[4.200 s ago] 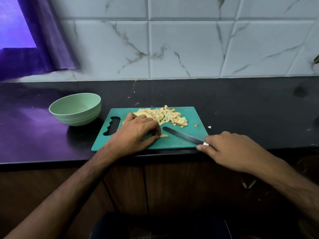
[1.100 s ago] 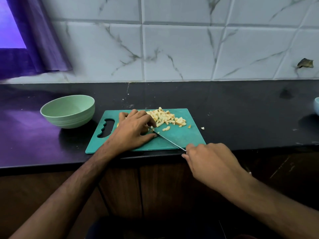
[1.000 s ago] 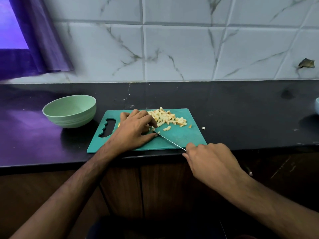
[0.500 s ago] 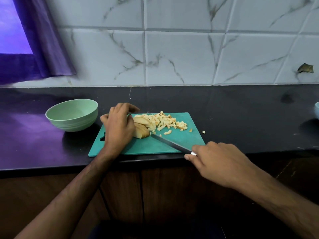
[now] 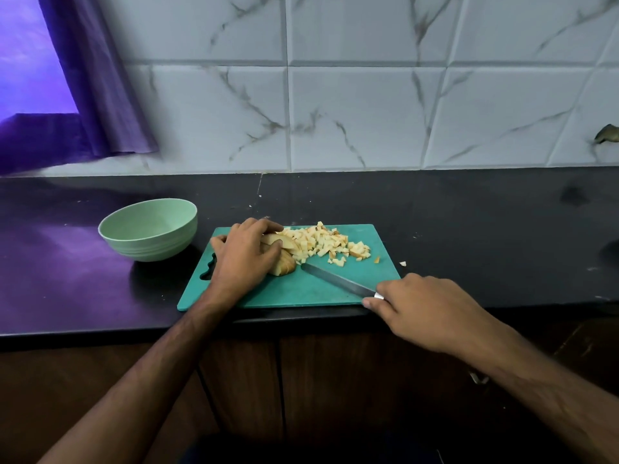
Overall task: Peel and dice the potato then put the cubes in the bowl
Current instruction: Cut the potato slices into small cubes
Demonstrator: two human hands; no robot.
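Note:
A teal cutting board (image 5: 301,289) lies at the counter's front edge. On its far half sits a heap of pale potato cubes (image 5: 326,244). Left of the heap, my left hand (image 5: 244,259) is curled over several uncut potato slices (image 5: 284,262), holding them against the board. My right hand (image 5: 425,313) grips the handle of a knife (image 5: 338,281), whose blade lies low across the board with its tip near the slices. A pale green bowl (image 5: 147,234) stands empty on the counter to the left of the board.
The black counter (image 5: 485,236) runs wall to wall, with a few potato crumbs (image 5: 403,263) right of the board. A purple curtain (image 5: 100,95) hangs at the back left. Wooden cabinet doors (image 5: 318,390) are below the counter edge.
My left hand has shifted left and back, uncovering the uncut slices and gripping them. The knife has come off the cut and now lies flatter on the board.

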